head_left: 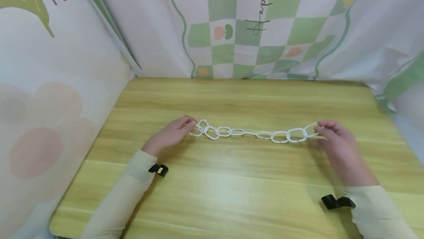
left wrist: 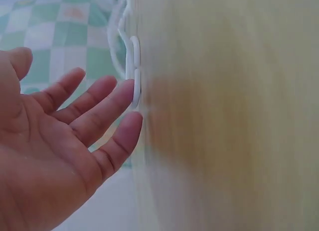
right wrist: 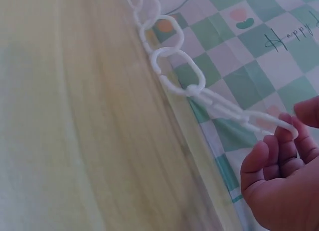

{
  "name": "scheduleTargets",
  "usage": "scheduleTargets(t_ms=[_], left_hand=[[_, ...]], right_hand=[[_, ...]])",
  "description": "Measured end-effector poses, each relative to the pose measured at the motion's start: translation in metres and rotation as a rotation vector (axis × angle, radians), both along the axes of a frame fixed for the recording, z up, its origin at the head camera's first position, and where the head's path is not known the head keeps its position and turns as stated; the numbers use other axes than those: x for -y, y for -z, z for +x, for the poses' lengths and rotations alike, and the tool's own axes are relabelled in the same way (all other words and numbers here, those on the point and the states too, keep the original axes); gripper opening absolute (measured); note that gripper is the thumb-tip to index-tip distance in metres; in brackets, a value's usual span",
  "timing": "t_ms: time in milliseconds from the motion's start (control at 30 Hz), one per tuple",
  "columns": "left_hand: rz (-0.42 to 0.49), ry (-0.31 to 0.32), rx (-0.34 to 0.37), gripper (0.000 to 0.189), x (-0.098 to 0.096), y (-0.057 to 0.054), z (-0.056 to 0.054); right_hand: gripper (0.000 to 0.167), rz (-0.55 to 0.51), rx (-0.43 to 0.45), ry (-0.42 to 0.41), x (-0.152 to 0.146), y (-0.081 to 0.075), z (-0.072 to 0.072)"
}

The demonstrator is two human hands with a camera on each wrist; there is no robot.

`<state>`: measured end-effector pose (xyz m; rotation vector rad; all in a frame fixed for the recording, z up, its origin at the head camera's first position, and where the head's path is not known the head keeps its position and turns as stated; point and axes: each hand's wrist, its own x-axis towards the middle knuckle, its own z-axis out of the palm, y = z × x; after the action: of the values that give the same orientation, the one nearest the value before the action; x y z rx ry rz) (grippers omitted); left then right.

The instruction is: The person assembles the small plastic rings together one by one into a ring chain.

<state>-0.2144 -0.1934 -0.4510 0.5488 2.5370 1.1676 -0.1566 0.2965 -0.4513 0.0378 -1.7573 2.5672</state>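
A white chain of oval plastic links [head_left: 279, 136] stretches from left to right across the wooden table [head_left: 212, 195]. My left hand [head_left: 173, 133] is at its left end. In the left wrist view the fingers of that hand [left wrist: 75, 141] are spread and loosely bent, with a fingertip touching or close beside a link [left wrist: 137, 86]. My right hand [head_left: 341, 147] holds the end link at the right, raised a little off the table. Seen in the right wrist view, the curled fingers of the right hand [right wrist: 284, 176] grip the end link [right wrist: 271, 120].
A white curtain with a green checked pattern [head_left: 258, 40] hangs behind the table's far edge. On the left stands a white panel with flower prints [head_left: 66, 66]. Black straps [head_left: 159, 170] are on both sleeves.
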Motion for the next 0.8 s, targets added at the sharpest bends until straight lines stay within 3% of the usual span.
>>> scheduleTargets(t_ms=[100,200,333,467,600,700,800], left_hand=[[0.003,-0.036,0.005,0.055,0.011,-0.001,-0.004],[0.007,-0.061,0.01,0.058,0.021,-0.002,-0.009],[-0.008,-0.09,0.017,0.061,0.027,-0.002,-0.013],[-0.02,-0.097,0.011,0.062,0.029,-0.003,-0.015],[-0.019,-0.092,0.0,0.061,0.026,-0.004,-0.016],[-0.006,-0.088,-0.005,0.061,0.025,-0.004,-0.017],[0.016,-0.102,-0.008,0.059,0.026,-0.004,-0.016]], right_hand=[[0.018,-0.17,-0.069,-0.039,-0.004,-0.002,0.0],[0.023,-0.276,-0.093,-0.052,-0.005,-0.002,-0.002],[0.019,-0.227,-0.003,0.038,-0.006,-0.001,-0.004],[0.02,-0.013,0.157,0.141,-0.009,0.004,-0.011],[0.029,0.331,0.288,0.183,-0.01,0.008,-0.018],[0.043,0.609,0.326,0.182,-0.009,0.008,-0.021],[0.057,0.764,0.325,0.156,-0.008,0.008,-0.024]])
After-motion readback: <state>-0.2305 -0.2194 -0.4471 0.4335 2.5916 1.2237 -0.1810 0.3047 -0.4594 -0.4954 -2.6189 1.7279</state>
